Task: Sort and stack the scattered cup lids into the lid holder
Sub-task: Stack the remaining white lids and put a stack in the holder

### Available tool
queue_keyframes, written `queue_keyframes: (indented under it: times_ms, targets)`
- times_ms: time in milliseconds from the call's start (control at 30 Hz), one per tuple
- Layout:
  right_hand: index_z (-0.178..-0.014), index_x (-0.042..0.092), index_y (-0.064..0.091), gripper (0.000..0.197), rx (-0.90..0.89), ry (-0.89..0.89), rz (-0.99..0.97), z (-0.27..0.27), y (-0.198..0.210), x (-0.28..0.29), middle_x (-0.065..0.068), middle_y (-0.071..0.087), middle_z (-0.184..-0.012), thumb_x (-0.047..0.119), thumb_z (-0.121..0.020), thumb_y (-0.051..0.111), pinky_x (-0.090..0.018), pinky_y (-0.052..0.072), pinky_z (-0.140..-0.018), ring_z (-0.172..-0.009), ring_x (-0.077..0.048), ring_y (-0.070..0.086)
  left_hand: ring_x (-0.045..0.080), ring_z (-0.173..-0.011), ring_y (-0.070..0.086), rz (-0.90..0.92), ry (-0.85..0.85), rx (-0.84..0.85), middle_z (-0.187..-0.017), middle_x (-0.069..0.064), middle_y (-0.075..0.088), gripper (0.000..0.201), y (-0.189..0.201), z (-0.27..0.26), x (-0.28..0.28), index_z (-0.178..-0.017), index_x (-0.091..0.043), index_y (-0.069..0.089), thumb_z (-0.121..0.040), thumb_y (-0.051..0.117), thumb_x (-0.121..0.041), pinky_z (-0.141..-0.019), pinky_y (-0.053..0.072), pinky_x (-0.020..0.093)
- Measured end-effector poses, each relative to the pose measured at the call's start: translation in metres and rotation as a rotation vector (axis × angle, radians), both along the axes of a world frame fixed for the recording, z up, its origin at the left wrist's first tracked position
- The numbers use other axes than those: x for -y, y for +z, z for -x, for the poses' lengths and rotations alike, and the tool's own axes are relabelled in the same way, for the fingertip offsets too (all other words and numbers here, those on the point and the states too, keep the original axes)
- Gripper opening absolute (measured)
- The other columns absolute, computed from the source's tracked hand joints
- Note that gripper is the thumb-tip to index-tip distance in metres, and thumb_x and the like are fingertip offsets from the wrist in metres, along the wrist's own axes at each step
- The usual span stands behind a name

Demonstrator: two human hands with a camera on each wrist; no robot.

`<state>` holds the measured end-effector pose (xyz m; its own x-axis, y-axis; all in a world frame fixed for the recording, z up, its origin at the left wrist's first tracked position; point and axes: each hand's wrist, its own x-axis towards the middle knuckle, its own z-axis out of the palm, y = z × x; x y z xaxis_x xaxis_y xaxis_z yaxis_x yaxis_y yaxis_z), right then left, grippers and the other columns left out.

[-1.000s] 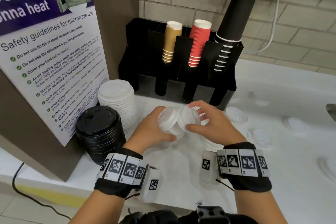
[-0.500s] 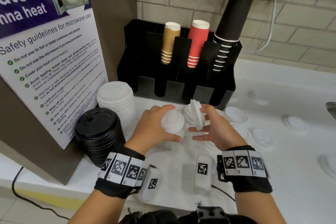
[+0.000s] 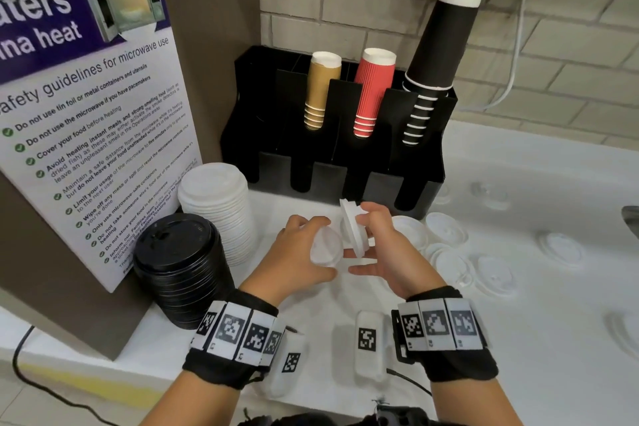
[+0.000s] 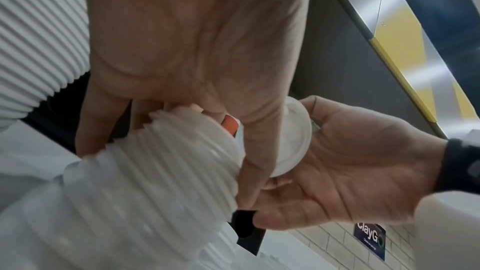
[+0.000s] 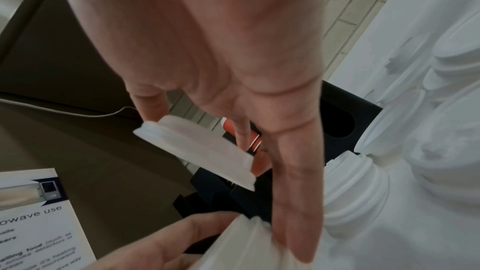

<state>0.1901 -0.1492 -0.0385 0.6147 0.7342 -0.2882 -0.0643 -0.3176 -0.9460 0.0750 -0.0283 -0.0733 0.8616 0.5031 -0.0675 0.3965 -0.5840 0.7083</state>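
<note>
Our left hand [image 3: 297,252] grips a small stack of white lids [image 3: 325,247]. Our right hand [image 3: 387,249] pinches a single white lid [image 3: 352,232] on edge, just beside that stack.

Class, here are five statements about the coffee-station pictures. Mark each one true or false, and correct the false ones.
1. The left hand holds a stack of white lids. True.
2. The right hand pinches a single white lid turned on edge. True.
3. The black lid stack stands to the right of the cup holder. False: it stands left of it, beside the tall white lid stack.
4. The red cups sit between the tan cups and the black cups. True.
5. No loose lids remain on the counter. False: several scattered white lids lie to the right of the hands.
</note>
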Motion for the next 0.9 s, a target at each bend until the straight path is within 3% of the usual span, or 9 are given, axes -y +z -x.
queue_keyframes:
  times_ms: [67,167,233,400,500,600,900]
  targets:
    - [-0.13,0.04,0.035,0.06,0.009,0.018,0.03,-0.003,-0.001,-0.001,0.005,0.053,-0.107,0.056,-0.072,0.04,-0.035,0.056,-0.077,-0.102,-0.023,0.061,0.02,-0.124,0.038,0.004,0.01,-0.003,-0.128,-0.005,0.031,0.08,0.0,0.001,-0.002,-0.143,-0.032,0.036,-0.076,0.079,-0.033,-0.099,0.037,0.027]
    - [-0.128,0.044,0.033,0.038,0.002,0.047,0.063,-0.003,-0.002,-0.003,0.002,0.056,-0.106,0.047,-0.091,0.04,-0.036,0.057,-0.077,-0.097,-0.024,0.065,0.017,-0.119,0.04,0.002,0.033,-0.014,-0.121,-0.008,0.032,0.077,0.002,0.0,-0.003,-0.138,-0.03,0.042,-0.072,0.081,-0.039,-0.093,0.036,0.024]
    - [-0.127,0.045,0.032,0.035,-0.001,0.061,0.075,-0.004,-0.003,-0.004,-0.001,0.058,-0.105,0.042,-0.093,0.04,-0.036,0.059,-0.076,-0.094,-0.025,0.067,0.015,-0.115,0.044,-0.008,0.043,-0.016,-0.121,-0.008,0.037,0.074,0.003,-0.002,-0.003,-0.132,-0.026,0.046,-0.07,0.082,-0.042,-0.09,0.037,0.023]
    - [-0.127,0.046,0.034,0.034,0.007,0.088,0.065,-0.007,-0.001,-0.006,0.003,0.06,-0.094,0.041,-0.094,0.041,-0.035,0.059,-0.075,-0.087,-0.021,0.069,0.016,-0.116,0.043,-0.029,0.033,-0.016,-0.117,-0.009,0.041,0.073,0.006,-0.007,-0.005,-0.133,-0.03,0.046,-0.071,0.08,-0.048,-0.086,0.035,0.023]
    - [-0.128,0.046,0.033,0.036,0.014,0.107,0.074,-0.009,0.0,-0.006,0.004,0.058,-0.1,0.042,-0.094,0.04,-0.034,0.059,-0.075,-0.091,-0.023,0.068,0.014,-0.115,0.035,-0.036,-0.006,-0.081,-0.118,-0.008,0.034,0.086,0.007,-0.006,-0.006,-0.136,-0.03,0.044,-0.062,0.086,-0.043,-0.087,0.035,0.022]
    - [-0.13,0.045,0.032,0.037,0.003,0.121,0.075,-0.01,0.0,-0.007,0.002,0.058,-0.105,0.041,-0.094,0.04,-0.036,0.058,-0.078,-0.094,-0.025,0.068,0.016,-0.115,0.037,-0.043,-0.006,-0.094,-0.118,-0.007,0.032,0.09,0.007,-0.004,-0.007,-0.139,-0.028,0.04,-0.063,0.087,-0.033,-0.09,0.039,0.025]
    - [-0.126,0.049,0.033,0.041,0.016,0.159,0.049,-0.011,-0.001,-0.004,0.005,0.056,-0.11,0.047,-0.086,0.043,-0.035,0.058,-0.076,-0.093,-0.023,0.069,0.013,-0.11,0.039,-0.009,0.047,-0.084,-0.115,-0.009,0.029,0.082,0.005,0.003,-0.007,-0.126,-0.031,0.043,-0.06,0.089,-0.04,-0.086,0.037,0.024]
